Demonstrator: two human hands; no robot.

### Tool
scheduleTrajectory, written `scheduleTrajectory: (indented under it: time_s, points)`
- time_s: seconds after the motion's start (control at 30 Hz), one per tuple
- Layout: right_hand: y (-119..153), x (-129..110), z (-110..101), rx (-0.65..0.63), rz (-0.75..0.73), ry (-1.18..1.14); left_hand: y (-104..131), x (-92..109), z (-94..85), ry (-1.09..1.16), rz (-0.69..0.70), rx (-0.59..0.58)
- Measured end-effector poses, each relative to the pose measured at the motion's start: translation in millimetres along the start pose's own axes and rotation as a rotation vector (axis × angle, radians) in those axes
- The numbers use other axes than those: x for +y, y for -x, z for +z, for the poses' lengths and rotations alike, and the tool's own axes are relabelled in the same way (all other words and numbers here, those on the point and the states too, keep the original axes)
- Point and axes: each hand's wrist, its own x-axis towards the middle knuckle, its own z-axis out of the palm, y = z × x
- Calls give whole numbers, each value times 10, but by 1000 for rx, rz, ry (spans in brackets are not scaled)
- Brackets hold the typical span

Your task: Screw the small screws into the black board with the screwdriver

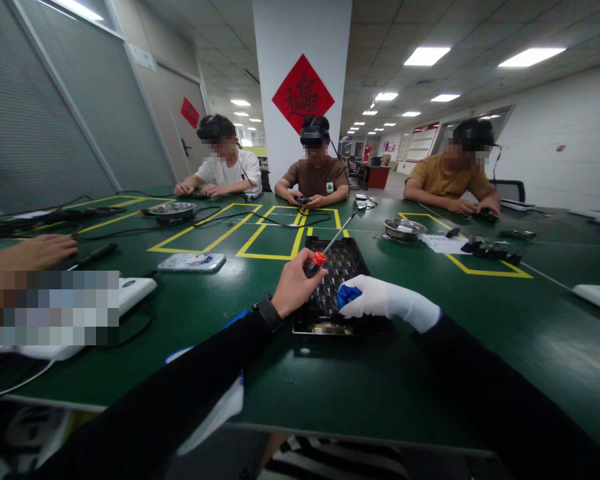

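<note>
Fingers wrapped snugly round the screwdriver [316,264], your left hand [295,283] has it by the black handle, red end cap showing at the top of your fist. Its slim metal shaft slants away from you and rightward, rising over the far part of the black casing [347,260], which lies just under and to the right of that grip. Whether the tip meets anything, you can't tell from here.

Over to your right hand [380,299]: it's in a white knit glove with smooth blue patches at the fingers, curled inward at the casing's right side, close beside the left fist. Do those fingers pinch an edge or just rest there? Can't tell; the glove hides it.

Both forearms reach in from the sides in black sleeves [180,393], wrists converging, a dark watch [268,313] strapped on your bare left wrist. Beneath the grip, it's rows of small shiny marks across the casing's dark, shallow interior, with a tan strip [333,329] along the near end, all on a glossy green tabletop [275,400]. Left of your grip, a phone [193,262] lies flat; farther off to the right, a round metal dish [404,229].
</note>
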Motion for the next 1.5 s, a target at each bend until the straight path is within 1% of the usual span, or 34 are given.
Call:
scheduleTrajectory:
  time_s: [0.07,0.13,0.37,0.6,0.73,0.8,0.87,0.9,0.97,1.07,1.1,1.13,1.17,1.2,1.23,1.3,1.37,1.4,1.5]
  points:
    - [5,-13,3,-8,-16,-6,-1,6,0,-6,-4,1]
    - [3,-15,8,10,-16,9,-1,14,-2,-6,0,-1]
    - [-16,35,2,21,-14,20,5,21,-11,-3,-10,-7]
    - [3,-20,-14,-22,5,21,0,23,-11,1,-19,1]
    - [12,-15,-8,10,14,-14,6,17,-11,9,-17,1]
    - [10,-5,-9,32,-7,-57,9,18,-10,24,-23,10]
    - [0,-2,-14,78,-39,-88,8,29,-13,68,-42,32]
    - [-9,-4,-17,126,-55,-91,5,39,-19,113,-63,47]
    - [-29,-24,-19,288,-108,-70,-11,71,-42,264,-127,77]
    - [-49,-90,-14,630,-285,36,-61,139,-96,661,-224,79]
    - [-51,-116,-12,721,-350,105,-79,163,-113,822,-251,58]
    - [-51,-142,-11,782,-406,195,-93,184,-124,980,-280,24]
    - [-50,-163,-11,810,-447,304,-103,203,-128,1118,-314,-21]
    - [-49,-180,-13,805,-477,423,-105,217,-125,1226,-352,-73]
    - [-50,-190,-15,779,-500,543,-101,229,-114,1299,-387,-126]
    - [-50,-197,-22,722,-537,739,-75,243,-80,1348,-425,-207]
    - [-42,-200,-26,720,-564,835,-43,253,-49,1304,-405,-254]
    - [-31,-206,-25,733,-568,842,-30,255,-40,1258,-384,-273]
    - [21,-258,-10,765,-529,728,-11,245,-34,1082,-334,-310]
